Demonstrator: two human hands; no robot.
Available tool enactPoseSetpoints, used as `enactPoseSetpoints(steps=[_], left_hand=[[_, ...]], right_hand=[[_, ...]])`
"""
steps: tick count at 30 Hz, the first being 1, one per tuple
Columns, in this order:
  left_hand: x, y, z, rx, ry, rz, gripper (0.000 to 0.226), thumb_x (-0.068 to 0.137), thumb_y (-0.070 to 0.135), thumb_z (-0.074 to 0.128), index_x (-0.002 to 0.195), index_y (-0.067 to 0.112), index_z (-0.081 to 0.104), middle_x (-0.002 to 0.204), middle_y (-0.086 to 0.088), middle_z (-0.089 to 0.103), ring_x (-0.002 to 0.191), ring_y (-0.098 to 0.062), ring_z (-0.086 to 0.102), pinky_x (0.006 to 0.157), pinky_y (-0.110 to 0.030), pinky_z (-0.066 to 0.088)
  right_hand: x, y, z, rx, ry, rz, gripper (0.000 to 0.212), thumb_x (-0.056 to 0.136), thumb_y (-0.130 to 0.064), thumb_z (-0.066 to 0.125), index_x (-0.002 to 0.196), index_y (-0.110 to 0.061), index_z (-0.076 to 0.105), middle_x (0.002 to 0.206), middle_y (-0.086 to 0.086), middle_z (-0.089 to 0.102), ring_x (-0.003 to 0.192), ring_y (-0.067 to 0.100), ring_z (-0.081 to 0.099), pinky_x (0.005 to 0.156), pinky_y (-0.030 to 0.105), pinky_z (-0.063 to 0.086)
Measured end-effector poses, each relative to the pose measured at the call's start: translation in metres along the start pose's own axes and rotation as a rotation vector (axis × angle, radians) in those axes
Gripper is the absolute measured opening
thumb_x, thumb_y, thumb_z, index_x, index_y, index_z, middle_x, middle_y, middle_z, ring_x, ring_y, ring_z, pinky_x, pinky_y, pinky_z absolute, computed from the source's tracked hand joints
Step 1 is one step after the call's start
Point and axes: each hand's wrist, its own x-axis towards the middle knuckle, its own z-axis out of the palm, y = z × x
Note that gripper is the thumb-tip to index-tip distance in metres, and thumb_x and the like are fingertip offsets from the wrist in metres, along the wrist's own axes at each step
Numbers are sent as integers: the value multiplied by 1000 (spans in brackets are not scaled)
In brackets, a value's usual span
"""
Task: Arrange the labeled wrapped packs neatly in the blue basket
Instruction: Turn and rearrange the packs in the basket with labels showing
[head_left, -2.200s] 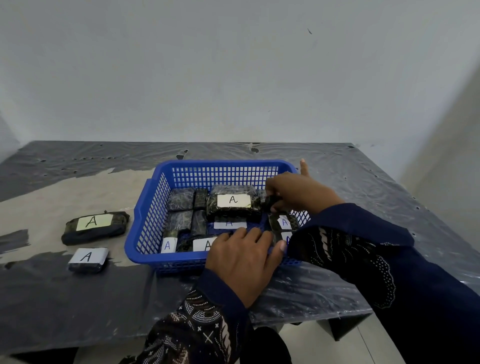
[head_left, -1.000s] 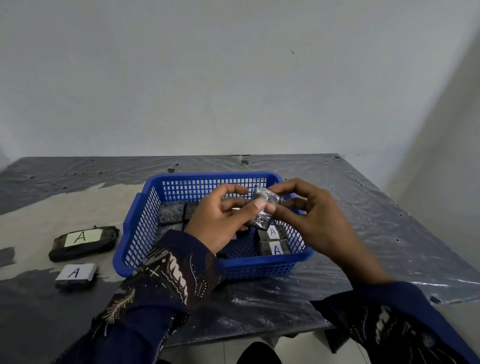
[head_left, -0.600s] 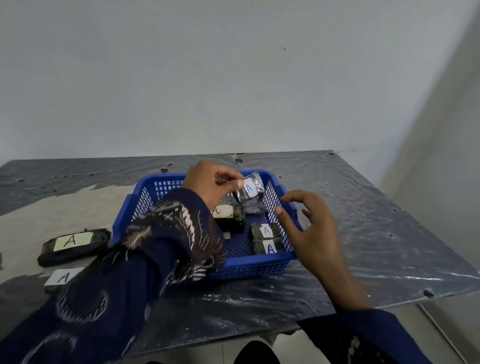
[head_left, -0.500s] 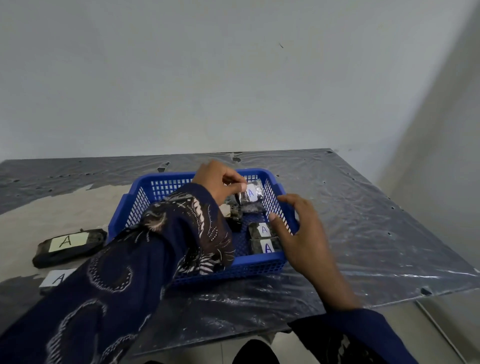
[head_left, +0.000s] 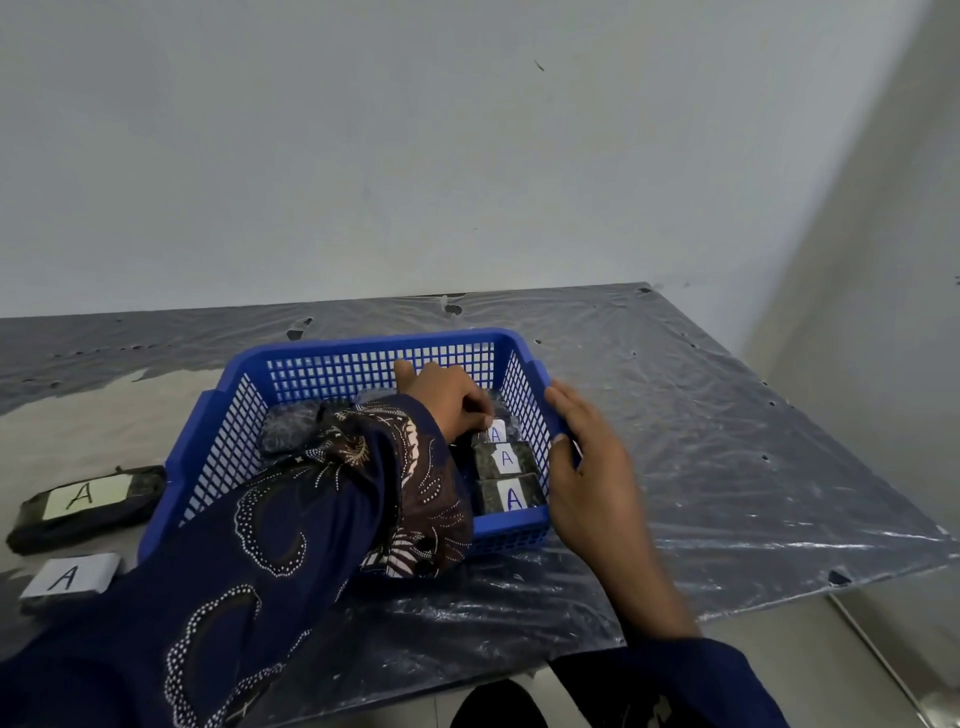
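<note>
Blue basket sits mid-table on the plastic sheet, w/ the left hand reaching inside toward the right-hand column of packs. Left fingers look curled together, pinching the small pack by its near edge, label "A" facing up; it's low in the basket, at the far end of a row, just behind two more labeled packs and that lie flush along the right wall. Can't tell if the small pack is fully down yet or a bit tilted, since knuckles hide its far end. Right hand is outside the basket, palm on the right rim/wall, fingers straight & pressed together, thumb hooked near the rim: reads as bracing the basket, not gripping anything. Two packs are not in yet: a long dark pack & a small white-labeled pack on the table left of the basket, well apart from both hands. Sleeve covers most of the basket's middle, so the layout there is mostly hidden. To do this step well, I'd say: lower the pack flat, label up, edge touching the neighbor so the row stays straight; let go only once it's seated; keep the right hand steady so the basket doesn't slide on the slick sheet. Risk, prob.: wrap is glossy, so it could skid or ride up on the next pack.
</note>
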Motion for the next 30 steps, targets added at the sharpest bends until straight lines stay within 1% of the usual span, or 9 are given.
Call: enactPoseSetpoints(steps=[4,7,9,11,15,18,21,24,30], left_hand=[[1,2,1,244,33,-24,19,81,53,66,91,39,75,92,17,69,99,-12,51,84,-37,21],[5,7,-5,250,10,-1,23,87,51,59,89,35,75,88,13,71,92,-13,56,78,-38,15],[12,6,-9,298,21,17,21,89,46,58,96,34,73,96,12,71,97,-16,60,84,-39,19],[20,6,-15,407,-10,41,26,88,44,60,111,34,66,111,11,68,110,-19,58,96,-43,26],[34,6,-17,489,-199,-3,43,84,45,65,125,32,59,124,5,64,121,-22,53,108,-49,23],[43,5,-13,489,-289,-61,47,81,47,69,125,33,59,123,4,64,121,-23,54,108,-52,20],[51,4,-12,467,-332,-92,40,82,43,69,118,27,63,113,1,69,113,-24,58,108,-51,16],[54,4,-10,491,-291,-81,30,83,39,70,108,22,67,103,0,70,107,-24,59,108,-48,17],[47,8,-18,584,-159,54,44,70,56,75,100,24,67,101,3,64,102,-21,58,98,-44,32]], right_hand=[[0,1,1,12,5,5,49,99,4,47,143,-16,53,151,-5,48,138,3,41,119,34,36],[-1,2,2,26,10,9,49,99,4,47,143,-16,53,151,-5,48,138,5,42,119,36,36],[-1,3,2,38,12,10,48,99,4,47,142,-16,54,151,-6,48,138,5,43,118,36,37],[-1,3,2,45,12,9,48,99,3,47,142,-16,54,149,-9,48,137,3,43,118,36,37],[0,3,2,74,6,18,47,99,2,48,142,-18,54,142,-18,45,134,-1,43,117,36,39],[-1,4,1,74,5,12,47,99,2,48,142,-18,54,142,-19,45,133,-5,42,117,34,39],[0,7,2,101,8,17,47,100,2,48,142,-19,55,146,-16,47,135,-2,44,115,36,42],[0,9,3,122,6,25,48,99,1,48,141,-21,55,146,-17,47,135,1,45,112,39,45],[0,8,3,117,20,10,47,99,3,49,140,-19,56,144,-15,49,134,-3,45,115,37,42]])
